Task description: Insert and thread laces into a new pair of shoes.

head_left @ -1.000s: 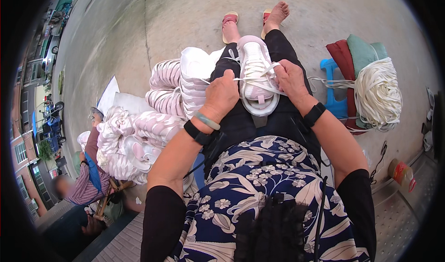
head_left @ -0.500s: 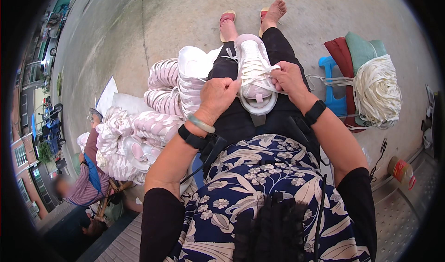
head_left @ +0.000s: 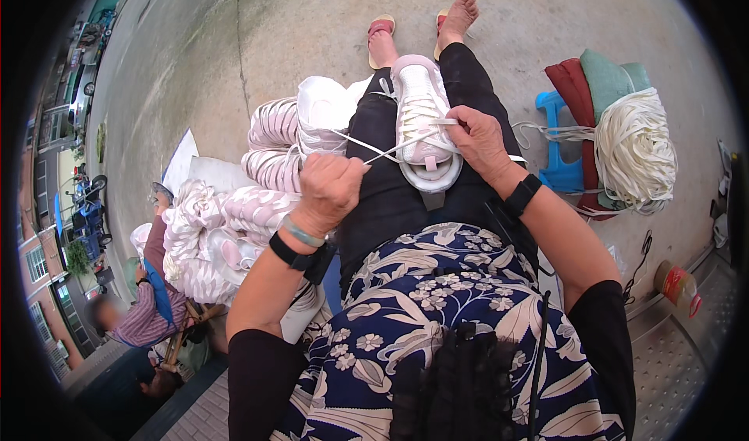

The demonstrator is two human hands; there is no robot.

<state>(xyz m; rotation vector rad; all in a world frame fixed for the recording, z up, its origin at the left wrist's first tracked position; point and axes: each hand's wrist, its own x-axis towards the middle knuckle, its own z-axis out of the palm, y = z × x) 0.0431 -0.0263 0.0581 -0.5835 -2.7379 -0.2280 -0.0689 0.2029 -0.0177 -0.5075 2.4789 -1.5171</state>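
Observation:
A white and pale pink sneaker (head_left: 420, 98) rests between my thighs, toe pointing away from me. Its white shoelace (head_left: 388, 154) stretches taut from the upper eyelets to my left hand (head_left: 332, 189), which is closed in a fist around it, off to the left of the shoe. Close by the shoe's right side, my right hand (head_left: 480, 141) pinches another stretch of lace between thumb and fingers. The lace crosses in rows down the front of the shoe, and the tongue's pink tab shows near the opening.
Several pale pink and white shoe parts (head_left: 273, 129) are stacked at my left. At right, a big bundle of white laces (head_left: 636, 151) lies over red and green cloth beside a blue stool (head_left: 558, 145). A plastic bottle (head_left: 677, 287) lies lower right; another person (head_left: 148, 308) sits far left.
My left hand has pulled away from the shoe, left and toward me, drawing the lace out straight. My right hand has shifted slightly left, still pinching lace.

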